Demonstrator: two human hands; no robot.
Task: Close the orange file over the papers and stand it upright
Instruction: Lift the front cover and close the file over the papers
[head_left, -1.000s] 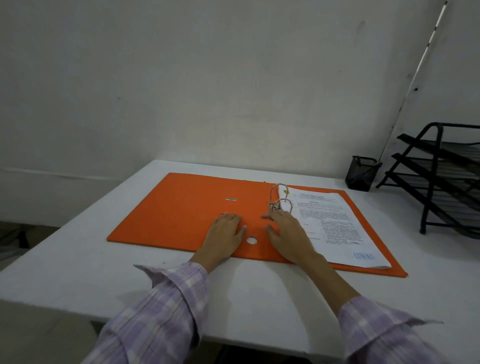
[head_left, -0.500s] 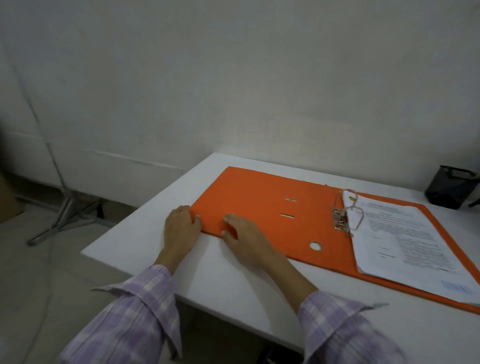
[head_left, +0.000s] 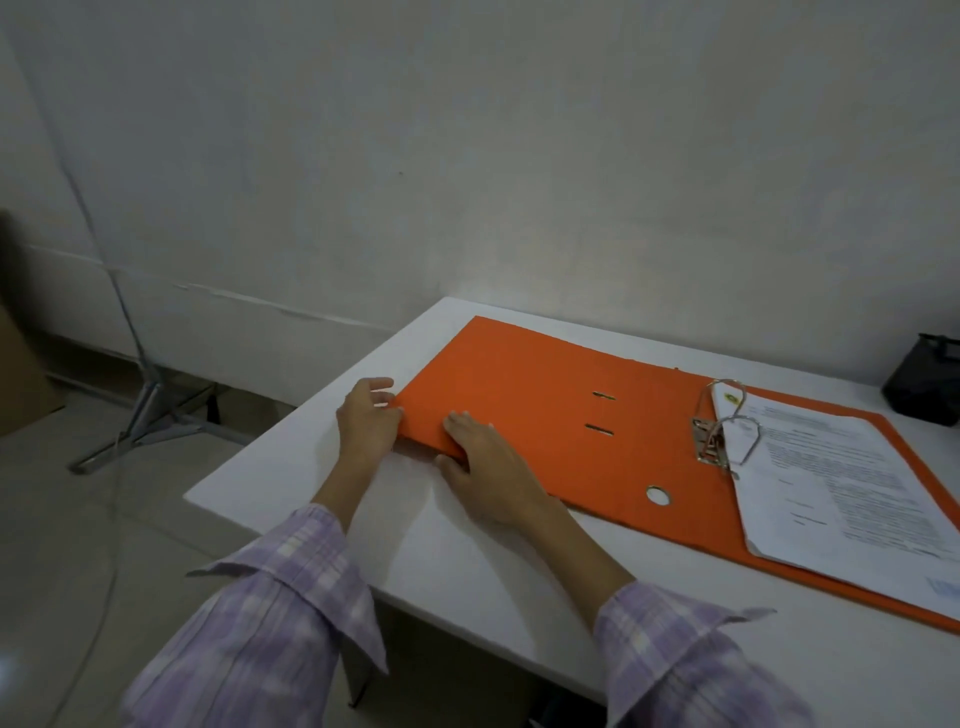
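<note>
White table (head_left: 457, 561), black mesh holder (head_left: 922, 382), metal stand (head_left: 150, 415), white wall (head_left: 467, 156)

Orange file (head_left: 524, 405): stiff card, matt, smooth, with a round hole rimmed in metal. Ring mechanism (head_left: 719, 431): bright metal, glossy. Papers (head_left: 852, 483): white printed sheets, matt. Worktop (head_left: 467, 561): white, smooth, faint sheen. Sleeves (head_left: 291, 623): woven cloth, lilac check, soft and matt. Pen pot (head_left: 922, 379): black, material unclear. Wall (head_left: 467, 156): painted plaster, matt, slightly uneven. Stand (head_left: 150, 410) on the floor: grey metal.
</note>
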